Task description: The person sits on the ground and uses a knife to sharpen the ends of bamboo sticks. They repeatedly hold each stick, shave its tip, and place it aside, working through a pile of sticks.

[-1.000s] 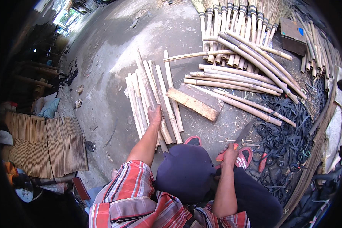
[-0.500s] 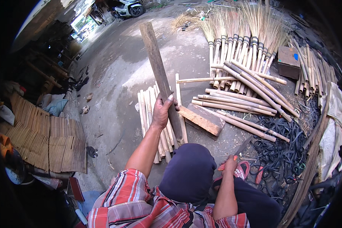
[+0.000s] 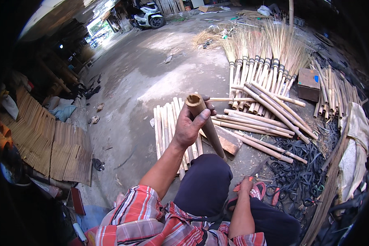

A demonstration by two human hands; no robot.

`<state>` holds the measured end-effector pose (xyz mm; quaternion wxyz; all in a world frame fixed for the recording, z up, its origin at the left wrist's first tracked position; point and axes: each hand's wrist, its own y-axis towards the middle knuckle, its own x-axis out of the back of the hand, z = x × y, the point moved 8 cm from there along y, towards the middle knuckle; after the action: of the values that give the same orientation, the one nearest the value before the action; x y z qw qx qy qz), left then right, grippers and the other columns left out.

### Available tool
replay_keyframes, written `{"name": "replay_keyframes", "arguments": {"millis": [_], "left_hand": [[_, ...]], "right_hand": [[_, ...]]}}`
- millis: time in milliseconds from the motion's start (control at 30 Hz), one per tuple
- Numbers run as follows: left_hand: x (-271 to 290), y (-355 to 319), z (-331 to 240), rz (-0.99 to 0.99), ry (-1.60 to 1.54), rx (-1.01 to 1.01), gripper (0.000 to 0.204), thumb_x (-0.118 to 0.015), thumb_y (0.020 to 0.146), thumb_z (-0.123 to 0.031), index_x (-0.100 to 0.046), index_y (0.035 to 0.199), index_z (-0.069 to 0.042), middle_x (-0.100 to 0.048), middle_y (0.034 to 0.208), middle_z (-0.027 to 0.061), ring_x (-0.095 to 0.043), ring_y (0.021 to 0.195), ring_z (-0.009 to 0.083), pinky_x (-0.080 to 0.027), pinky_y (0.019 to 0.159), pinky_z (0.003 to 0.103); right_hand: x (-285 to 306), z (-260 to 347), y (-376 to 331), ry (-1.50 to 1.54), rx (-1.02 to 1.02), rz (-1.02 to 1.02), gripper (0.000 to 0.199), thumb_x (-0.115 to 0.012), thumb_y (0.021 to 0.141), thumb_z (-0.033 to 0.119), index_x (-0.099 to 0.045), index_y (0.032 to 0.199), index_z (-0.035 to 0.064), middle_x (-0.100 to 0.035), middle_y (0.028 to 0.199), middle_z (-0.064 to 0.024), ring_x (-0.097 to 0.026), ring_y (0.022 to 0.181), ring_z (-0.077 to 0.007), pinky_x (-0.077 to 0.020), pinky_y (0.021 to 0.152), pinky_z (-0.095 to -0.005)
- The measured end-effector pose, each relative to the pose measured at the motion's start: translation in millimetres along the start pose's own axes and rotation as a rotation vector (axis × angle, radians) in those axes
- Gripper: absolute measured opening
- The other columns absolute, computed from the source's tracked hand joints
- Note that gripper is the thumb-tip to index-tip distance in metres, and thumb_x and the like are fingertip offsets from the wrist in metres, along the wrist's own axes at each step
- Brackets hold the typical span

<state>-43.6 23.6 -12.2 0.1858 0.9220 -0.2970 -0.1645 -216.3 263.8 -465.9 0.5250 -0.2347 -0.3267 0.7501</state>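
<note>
In the head view, the left hand (image 3: pixel 190 125) has its grip closed around a bamboo stick (image 3: pixel 205 123). The stick's long axis runs from the hollow end at 11 o'clock down to 5 o'clock, toward the knee (image 3: pixel 205 180). The right hand (image 3: pixel 247 185) rests low near a red sandal (image 3: pixel 258 190); its grip I cannot tell. More cut sticks (image 3: pixel 168 127) lie on the concrete floor (image 3: pixel 127 90) beyond, and brooms (image 3: pixel 266 61) at 1 o'clock.

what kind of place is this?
Likely an open-air broom-making workshop: finished brooms lie fanned on the concrete floor, cut bamboo poles are piled, and the left hand grips a bamboo pole.
</note>
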Motion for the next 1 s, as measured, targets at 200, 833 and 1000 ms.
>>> {"name": "replay_keyframes", "arguments": {"millis": [200, 833, 1000], "left_hand": [[-34, -14, -45, 0.086, 0.109, -0.107, 0.063, -0.085, 0.083, -0.032, -0.049, 0.126, -0.005, -0.057, 0.101, 0.0073, -0.06, 0.095, 0.0172, -0.052, 0.087, 0.034], [-76, -18, -46, 0.108, 0.366, -0.103, 0.018, -0.067, 0.088, -0.003, -0.05, 0.081, -0.007, -0.054, 0.084, 0.0036, -0.052, 0.075, 0.0094, -0.044, 0.07, 0.025], [-77, -15, -43, 0.179, 0.293, -0.106, 0.017, -0.066, 0.086, -0.002, -0.05, 0.081, -0.007, -0.054, 0.082, 0.0043, -0.053, 0.074, 0.0102, -0.045, 0.069, 0.025]], "right_hand": [[6, -11, 17, -0.195, 0.087, -0.066, 0.033, -0.062, 0.093, 0.028, -0.065, 0.088, -0.0043, -0.062, 0.07, -0.0134, -0.063, 0.051, -0.0262, -0.0519, 0.049, -0.0417], [13, -11, 9, -0.491, 0.12, -0.112, 0.044, -0.059, 0.09, 0.032, -0.063, 0.075, -0.0093, -0.065, 0.061, -0.0202, -0.068, 0.055, -0.0329, -0.0546, 0.059, -0.0459], [15, -35, 41, -0.493, 0.14, -0.111, 0.043, -0.059, 0.089, 0.033, -0.066, 0.08, -0.0095, -0.069, 0.069, -0.0218, -0.072, 0.066, -0.0347, -0.0547, 0.067, -0.0472]]}}
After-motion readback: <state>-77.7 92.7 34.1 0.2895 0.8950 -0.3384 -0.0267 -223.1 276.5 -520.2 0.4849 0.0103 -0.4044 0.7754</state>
